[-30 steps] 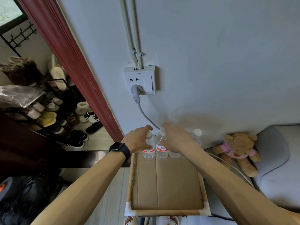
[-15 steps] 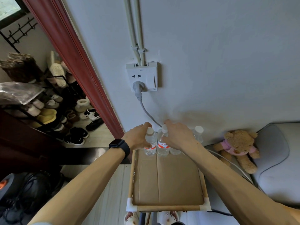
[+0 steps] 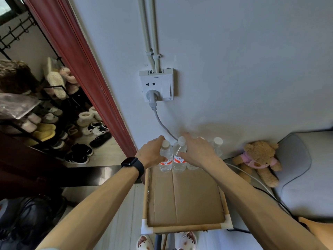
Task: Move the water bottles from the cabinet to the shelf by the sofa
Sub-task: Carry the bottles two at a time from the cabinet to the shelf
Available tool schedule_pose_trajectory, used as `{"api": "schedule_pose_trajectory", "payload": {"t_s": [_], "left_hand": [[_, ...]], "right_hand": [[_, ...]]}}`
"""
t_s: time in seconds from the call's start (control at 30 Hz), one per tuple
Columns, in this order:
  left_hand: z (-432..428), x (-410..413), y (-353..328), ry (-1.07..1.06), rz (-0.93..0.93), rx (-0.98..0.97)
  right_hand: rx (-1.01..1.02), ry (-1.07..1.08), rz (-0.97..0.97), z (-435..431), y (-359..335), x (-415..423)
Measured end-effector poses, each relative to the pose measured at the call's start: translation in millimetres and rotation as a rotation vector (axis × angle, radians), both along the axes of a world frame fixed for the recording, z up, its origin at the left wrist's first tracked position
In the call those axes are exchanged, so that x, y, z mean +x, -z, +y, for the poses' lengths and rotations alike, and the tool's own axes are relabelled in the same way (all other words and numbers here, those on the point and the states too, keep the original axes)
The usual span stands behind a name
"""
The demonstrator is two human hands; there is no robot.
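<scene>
Two clear water bottles with red-and-white labels stand side by side at the back of the shelf [image 3: 185, 227], a wooden frame lined with cardboard. My left hand [image 3: 150, 155], with a black watch on its wrist, grips the left bottle [image 3: 165, 160] around its shoulder. My right hand [image 3: 197, 153] holds the right bottle [image 3: 179, 162], thumb on its front and fingers reaching behind the cap. Further right against the wall stands another bottle [image 3: 218, 144]; one more is mostly hidden behind my right hand.
A wall socket [image 3: 156, 84] with a grey plug and cable hangs above the bottles. A teddy bear [image 3: 258, 160] lies on the grey sofa [image 3: 306, 177] to the right. A red door frame [image 3: 81, 69] and a shoe rack [image 3: 45, 114] are on the left.
Both hands stay on the two bottles at the back of the shelf. My right hand's fingers have stretched slightly toward the wall. The view has shifted a little.
</scene>
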State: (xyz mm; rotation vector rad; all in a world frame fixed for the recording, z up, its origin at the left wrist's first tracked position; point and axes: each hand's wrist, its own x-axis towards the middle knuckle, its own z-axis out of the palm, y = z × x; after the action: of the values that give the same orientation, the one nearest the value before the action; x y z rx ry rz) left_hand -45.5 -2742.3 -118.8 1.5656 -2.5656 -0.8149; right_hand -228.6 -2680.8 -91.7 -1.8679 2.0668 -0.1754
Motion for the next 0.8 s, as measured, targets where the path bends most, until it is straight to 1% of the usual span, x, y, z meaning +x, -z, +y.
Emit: {"api": "schedule_pose_trajectory", "payload": {"t_s": [0.1,0.27,0.37,0.47,0.53,0.67,0.8], "left_hand": [[1.7,2.4,-0.8,-0.001,0.002,0.019],[5.2,12.6,-3.8,-0.021,0.067,0.115],[7.0,26.4,-1.7,-0.051,0.061,0.118],[17.3,45.9,2.3,-0.077,0.074,0.118],[28.6,61.2,7.8,-0.089,0.050,0.129],[63.8,91.6,19.8,-0.118,-0.066,0.169],[120.2,118.4,24.4,-0.282,-0.093,0.140]], "right_hand": [[-0.013,0.009,-0.010,4.1,-3.7,-0.7],[-0.060,0.077,-0.057,20.2,-13.8,-6.5],[-0.127,0.124,-0.100,42.5,-22.1,-10.8],[-0.147,0.177,-0.168,75.5,-26.7,-7.6],[-0.147,0.183,-0.194,97.5,-22.6,-2.4],[-0.067,0.077,-0.168,124.7,3.7,8.2],[-0.006,-0.140,-0.156,130.8,31.5,26.0]]}}
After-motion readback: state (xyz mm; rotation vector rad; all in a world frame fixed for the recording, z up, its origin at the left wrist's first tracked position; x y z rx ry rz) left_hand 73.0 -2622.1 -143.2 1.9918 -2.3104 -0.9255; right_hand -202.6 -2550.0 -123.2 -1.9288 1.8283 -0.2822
